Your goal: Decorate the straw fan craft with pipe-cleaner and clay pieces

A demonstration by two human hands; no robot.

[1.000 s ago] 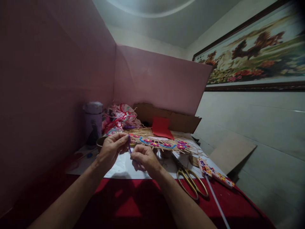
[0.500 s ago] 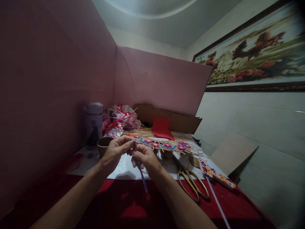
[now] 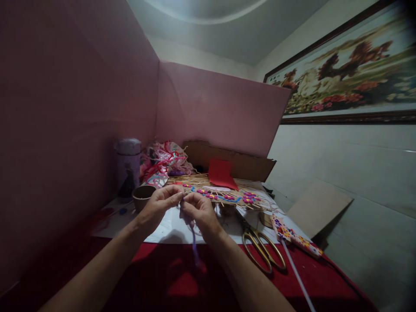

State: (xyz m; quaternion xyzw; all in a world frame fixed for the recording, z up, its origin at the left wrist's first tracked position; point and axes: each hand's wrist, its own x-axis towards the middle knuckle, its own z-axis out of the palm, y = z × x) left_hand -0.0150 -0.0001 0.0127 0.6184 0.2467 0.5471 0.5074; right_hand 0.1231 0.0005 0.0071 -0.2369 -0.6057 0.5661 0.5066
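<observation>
My left hand (image 3: pixel 165 203) and my right hand (image 3: pixel 200 213) meet above the near part of the white sheet, both closed with fingertips pinched together. Between them they hold a purple pipe cleaner (image 3: pixel 195 248), whose loose end hangs below my right hand over the red cloth. The pinched part is mostly hidden by the fingers. Just beyond the hands lies a decorated cardboard strip (image 3: pixel 232 198) with pink and yellow flowers and a blue wavy line, set along thin sticks (image 3: pixel 188 178).
Gold-handled scissors (image 3: pixel 261 249) and a flower-patterned glue gun (image 3: pixel 297 238) with a clear glue stick (image 3: pixel 298 277) lie at right. To the left stand a brown cup (image 3: pixel 141 199) and a lilac bottle (image 3: pixel 128 169). Behind are tangled pink and red strands (image 3: pixel 169 160) and red paper (image 3: pixel 221 173).
My right fingertips have drawn up closer to the left ones, covering more of the purple pipe cleaner. Its hanging end has swung slightly left.
</observation>
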